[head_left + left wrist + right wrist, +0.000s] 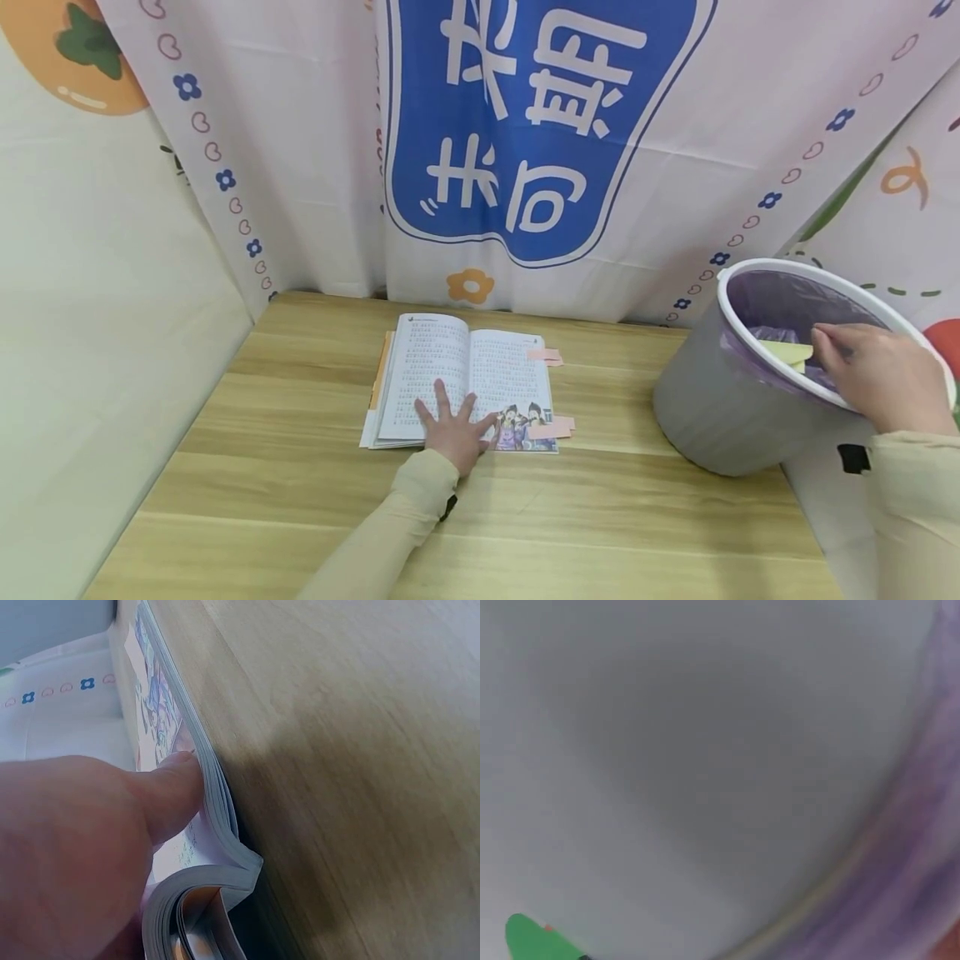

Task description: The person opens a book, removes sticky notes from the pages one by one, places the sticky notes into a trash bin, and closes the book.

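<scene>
- Left hand [454, 437], spread wide across the open book [510, 362], likely keeping it flat!
- Right hand [888, 371] pinches yellow paper [783, 352] at the bin's [723, 417] mouth, placed presumably for reach.

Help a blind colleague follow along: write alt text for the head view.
A person's right hand pinches yellow paper at the mouth of a gray, purple-lined bin, while the left hand rests spread on an open book. The book lies on a wooden table, pink tabs at its right edge.
</scene>
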`<state>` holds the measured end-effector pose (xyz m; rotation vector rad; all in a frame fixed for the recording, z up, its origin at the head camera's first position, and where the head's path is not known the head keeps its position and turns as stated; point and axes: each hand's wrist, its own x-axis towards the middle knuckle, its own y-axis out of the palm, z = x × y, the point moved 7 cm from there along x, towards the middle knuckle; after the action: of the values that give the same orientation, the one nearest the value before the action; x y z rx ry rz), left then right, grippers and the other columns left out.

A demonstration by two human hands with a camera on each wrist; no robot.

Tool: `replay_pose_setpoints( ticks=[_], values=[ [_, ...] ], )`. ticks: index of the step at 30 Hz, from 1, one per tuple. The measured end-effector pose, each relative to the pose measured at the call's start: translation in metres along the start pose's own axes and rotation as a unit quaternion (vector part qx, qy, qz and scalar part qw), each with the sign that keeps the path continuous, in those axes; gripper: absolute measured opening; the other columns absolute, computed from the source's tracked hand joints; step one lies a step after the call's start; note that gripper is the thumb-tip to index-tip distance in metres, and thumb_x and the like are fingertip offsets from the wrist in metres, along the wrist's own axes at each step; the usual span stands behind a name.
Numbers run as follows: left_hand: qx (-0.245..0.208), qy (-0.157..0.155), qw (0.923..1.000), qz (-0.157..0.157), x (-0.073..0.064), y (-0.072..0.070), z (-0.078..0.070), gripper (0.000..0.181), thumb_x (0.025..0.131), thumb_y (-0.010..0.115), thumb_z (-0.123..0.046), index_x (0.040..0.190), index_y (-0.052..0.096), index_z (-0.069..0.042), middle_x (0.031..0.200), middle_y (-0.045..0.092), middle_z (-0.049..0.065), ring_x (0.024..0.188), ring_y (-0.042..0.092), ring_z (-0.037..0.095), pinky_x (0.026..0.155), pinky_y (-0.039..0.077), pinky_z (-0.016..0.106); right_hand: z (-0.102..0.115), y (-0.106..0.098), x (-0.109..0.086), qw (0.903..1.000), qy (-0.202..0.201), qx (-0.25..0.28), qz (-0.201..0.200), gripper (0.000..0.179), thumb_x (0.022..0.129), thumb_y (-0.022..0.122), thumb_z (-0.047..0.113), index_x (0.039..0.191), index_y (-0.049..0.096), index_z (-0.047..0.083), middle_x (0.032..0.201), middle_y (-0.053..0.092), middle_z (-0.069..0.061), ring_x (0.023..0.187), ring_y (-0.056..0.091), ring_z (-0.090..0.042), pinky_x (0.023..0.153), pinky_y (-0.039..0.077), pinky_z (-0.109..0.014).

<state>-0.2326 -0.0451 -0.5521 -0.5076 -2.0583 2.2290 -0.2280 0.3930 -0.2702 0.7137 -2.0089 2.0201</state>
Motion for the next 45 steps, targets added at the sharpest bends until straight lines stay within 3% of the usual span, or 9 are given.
replay_pose_setpoints(
  ticks=[9,11,14,19,27,34,39,42,45],
  values=[
    [0.004,0.000,1.0000,0.008,0.000,0.001,0.001,0.057,0.096,0.057,-0.049,0.149,0.037,-0.050,0.162,0.025,0.003,0.141,-0.003,0.060,0.101,0.014,0.082,0.046,-0.039,-0.001,0.9824,-0.050,0.029,-0.177,0.038,0.094,0.054,0.029,0.098,0.076,-0.002,0.096,0.072,-0.022,0.084,0.066,-0.045,0.060,0.044,-0.054],
    [0.002,-0.001,1.0000,0.008,-0.001,0.000,0.000,0.056,0.096,0.057,-0.049,0.149,0.038,-0.049,0.162,0.026,0.003,0.141,-0.002,0.060,0.101,0.014,0.082,0.058,-0.045,-0.001,0.9760,-0.073,0.045,-0.200,0.046,0.096,0.050,0.036,0.097,0.076,-0.001,0.094,0.072,-0.021,0.082,0.067,-0.044,0.071,0.051,-0.038],
    [0.002,-0.002,1.0000,0.008,-0.002,-0.001,0.000,0.055,0.096,0.056,-0.050,0.148,0.039,-0.049,0.161,0.027,0.003,0.141,-0.001,0.060,0.101,0.015,0.081,0.076,-0.049,-0.002,0.9648,-0.106,0.074,-0.229,0.049,0.098,0.049,0.039,0.096,0.077,-0.002,0.093,0.073,-0.019,0.081,0.067,-0.044,0.093,0.045,-0.017],
    [0.004,-0.002,1.0000,0.006,-0.003,-0.002,0.001,0.055,0.096,0.055,-0.050,0.148,0.040,-0.048,0.161,0.027,0.003,0.141,0.000,0.060,0.102,0.016,0.081,0.109,-0.045,-0.011,0.9458,-0.152,0.112,-0.264,0.043,0.098,0.054,0.034,0.093,0.078,-0.001,0.090,0.074,-0.015,0.079,0.067,-0.041,0.081,0.052,-0.039],
    [0.006,-0.002,1.0000,0.005,-0.003,-0.003,0.001,0.055,0.096,0.054,-0.051,0.149,0.039,-0.048,0.161,0.027,0.003,0.141,0.000,0.060,0.102,0.016,0.081,0.146,0.000,-0.030,0.9370,-0.201,0.153,-0.242,0.034,0.099,0.056,0.025,0.094,0.077,-0.001,0.091,0.074,-0.014,0.077,0.069,-0.035,0.084,0.052,-0.037],
    [0.007,0.002,0.9999,0.008,-0.002,-0.002,-0.001,0.057,0.096,0.057,-0.049,0.150,0.037,-0.049,0.162,0.026,0.003,0.141,-0.001,0.060,0.101,0.014,0.081,0.159,0.061,-0.044,0.9520,-0.191,0.171,-0.168,0.040,0.103,0.052,0.030,0.097,0.077,0.000,0.094,0.074,-0.013,0.081,0.070,-0.032,0.074,0.055,-0.045],
    [0.015,0.003,0.9999,0.001,-0.004,-0.004,-0.002,0.057,0.095,0.057,-0.050,0.149,0.038,-0.049,0.161,0.027,0.003,0.141,0.002,0.060,0.101,0.016,0.081,0.163,0.112,-0.055,0.9587,-0.181,0.189,-0.111,0.016,0.085,0.074,0.010,0.099,0.076,0.000,0.096,0.074,-0.014,0.084,0.070,-0.031,0.074,0.057,-0.044],
    [0.021,0.003,0.9998,0.000,-0.004,-0.005,-0.002,0.056,0.096,0.054,-0.052,0.150,0.037,-0.049,0.161,0.027,0.003,0.141,0.002,0.060,0.102,0.017,0.080,0.169,0.142,-0.063,0.9638,-0.172,0.189,-0.075,0.025,0.074,0.081,0.000,0.099,0.077,0.002,0.096,0.074,-0.013,0.085,0.071,-0.030,0.071,0.059,-0.043],
    [0.022,0.003,0.9997,0.001,-0.003,-0.004,-0.003,0.057,0.096,0.054,-0.052,0.150,0.036,-0.049,0.162,0.026,0.002,0.141,0.001,0.060,0.102,0.016,0.081,0.174,0.169,-0.072,0.9704,-0.149,0.189,-0.021,0.025,0.076,0.082,0.001,0.101,0.077,0.004,0.099,0.074,-0.011,0.087,0.071,-0.028,0.072,0.059,-0.042]
  ],
)
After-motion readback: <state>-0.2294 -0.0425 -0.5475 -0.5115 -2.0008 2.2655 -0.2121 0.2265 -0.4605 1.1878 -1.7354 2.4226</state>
